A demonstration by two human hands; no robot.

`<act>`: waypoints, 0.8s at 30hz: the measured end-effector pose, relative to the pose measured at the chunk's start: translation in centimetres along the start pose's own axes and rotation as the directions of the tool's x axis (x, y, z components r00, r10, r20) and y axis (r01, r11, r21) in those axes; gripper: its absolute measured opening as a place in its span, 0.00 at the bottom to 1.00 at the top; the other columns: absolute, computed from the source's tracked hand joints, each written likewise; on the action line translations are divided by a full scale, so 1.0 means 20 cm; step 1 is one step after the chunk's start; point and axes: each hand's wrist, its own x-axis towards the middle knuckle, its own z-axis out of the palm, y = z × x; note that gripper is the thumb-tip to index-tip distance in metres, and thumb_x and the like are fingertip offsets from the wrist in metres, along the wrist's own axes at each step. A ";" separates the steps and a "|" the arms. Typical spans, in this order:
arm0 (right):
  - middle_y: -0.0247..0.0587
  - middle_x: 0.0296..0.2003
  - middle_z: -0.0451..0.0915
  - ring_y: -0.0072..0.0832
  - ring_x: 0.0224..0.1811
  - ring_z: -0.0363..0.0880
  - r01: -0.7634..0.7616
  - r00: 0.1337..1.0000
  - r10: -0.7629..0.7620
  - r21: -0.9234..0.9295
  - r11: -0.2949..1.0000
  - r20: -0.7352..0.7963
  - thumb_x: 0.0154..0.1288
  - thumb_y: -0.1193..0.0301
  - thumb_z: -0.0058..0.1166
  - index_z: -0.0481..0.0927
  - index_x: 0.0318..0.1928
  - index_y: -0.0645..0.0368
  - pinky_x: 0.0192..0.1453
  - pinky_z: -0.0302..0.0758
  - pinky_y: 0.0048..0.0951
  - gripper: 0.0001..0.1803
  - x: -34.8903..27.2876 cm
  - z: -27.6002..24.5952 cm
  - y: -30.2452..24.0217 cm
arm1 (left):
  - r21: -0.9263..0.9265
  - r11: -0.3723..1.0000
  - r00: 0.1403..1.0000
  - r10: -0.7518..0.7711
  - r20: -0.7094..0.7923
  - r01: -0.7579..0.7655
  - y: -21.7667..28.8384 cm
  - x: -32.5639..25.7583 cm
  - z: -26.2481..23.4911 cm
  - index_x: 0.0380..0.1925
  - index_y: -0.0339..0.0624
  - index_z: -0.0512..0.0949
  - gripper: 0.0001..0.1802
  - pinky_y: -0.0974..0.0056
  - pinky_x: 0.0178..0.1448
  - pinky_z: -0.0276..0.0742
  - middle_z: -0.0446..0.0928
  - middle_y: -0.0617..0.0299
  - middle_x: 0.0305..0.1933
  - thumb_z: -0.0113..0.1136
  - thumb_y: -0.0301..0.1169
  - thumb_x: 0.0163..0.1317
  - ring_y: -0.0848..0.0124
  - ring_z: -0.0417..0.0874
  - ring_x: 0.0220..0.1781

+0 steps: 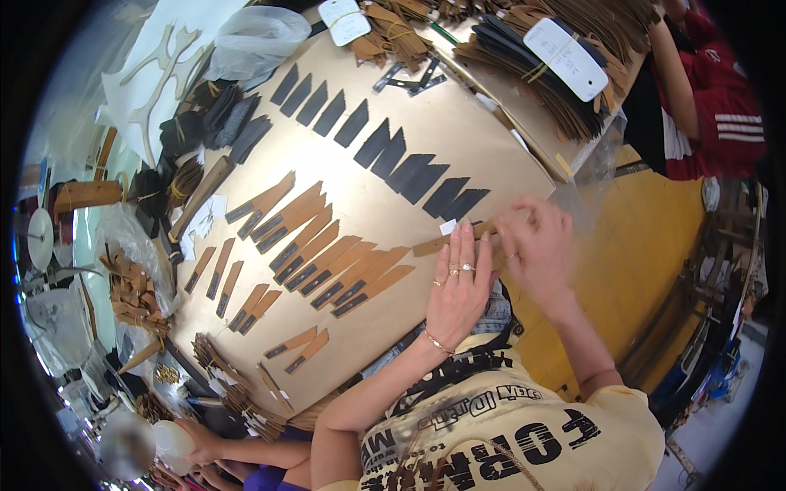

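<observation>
My left hand (461,282), with rings and a bracelet, lies flat with its fingers stretched out at the near right edge of the table. Under its fingertips is a narrow brown leather strip (427,246). Close beside it, my right hand (536,250) is curled with bent fingers at the strip's right end; what sits between those fingers is hidden. Left of the hands, brown leather strips with dark ends (360,278) lie in overlapping slanted rows. Beyond them runs a line of black pointed pieces (381,147), and a small white tag (447,227) sits by my left fingertips.
Bundled leather pieces (548,74) with a white card are stacked at the far right. A wooden-handled tool (201,196), plastic bags (258,41) and more bundles line the left side. Co-workers stand at upper right, in a red sleeve (729,106), and lower left.
</observation>
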 end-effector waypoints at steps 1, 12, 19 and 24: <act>0.33 0.47 0.79 0.31 0.47 0.76 0.065 0.997 -0.066 -0.034 0.997 -0.042 0.55 0.75 0.59 0.84 0.45 0.49 0.55 0.64 0.40 0.15 -0.01 0.03 -0.01 | -0.018 1.000 1.000 0.004 -0.017 -0.004 -0.02 0.00 0.00 0.66 0.36 0.68 0.32 0.50 0.78 0.54 0.62 0.40 0.73 0.62 0.38 0.64 0.51 0.62 0.76; 0.38 0.54 0.76 0.41 0.57 0.72 0.205 0.977 -0.207 0.056 0.977 0.044 0.60 0.73 0.59 0.80 0.55 0.53 0.60 0.65 0.44 0.20 -0.02 0.04 -0.08 | -0.341 0.940 0.927 -0.128 -0.353 -0.001 -0.10 -0.03 -0.22 0.54 0.40 0.77 0.22 0.48 0.75 0.55 0.68 0.47 0.69 0.61 0.26 0.57 0.55 0.68 0.73; 0.41 0.46 0.78 0.38 0.50 0.76 0.079 0.994 -0.089 0.142 0.987 0.064 0.57 0.69 0.68 0.78 0.50 0.56 0.55 0.68 0.38 0.20 0.10 -0.01 -0.09 | -0.329 0.914 0.835 -0.366 -0.412 0.239 -0.25 -0.26 -0.45 0.48 0.46 0.81 0.19 0.53 0.69 0.58 0.75 0.57 0.64 0.65 0.24 0.54 0.59 0.74 0.67; 0.36 0.35 0.79 0.34 0.38 0.77 -0.069 0.982 0.022 0.246 0.967 0.189 0.52 0.71 0.71 0.80 0.43 0.56 0.48 0.68 0.35 0.17 0.09 0.00 -0.01 | -0.299 0.903 0.814 -0.413 -0.410 0.308 -0.31 -0.34 -0.47 0.49 0.46 0.82 0.20 0.53 0.70 0.58 0.77 0.58 0.61 0.66 0.23 0.53 0.60 0.76 0.64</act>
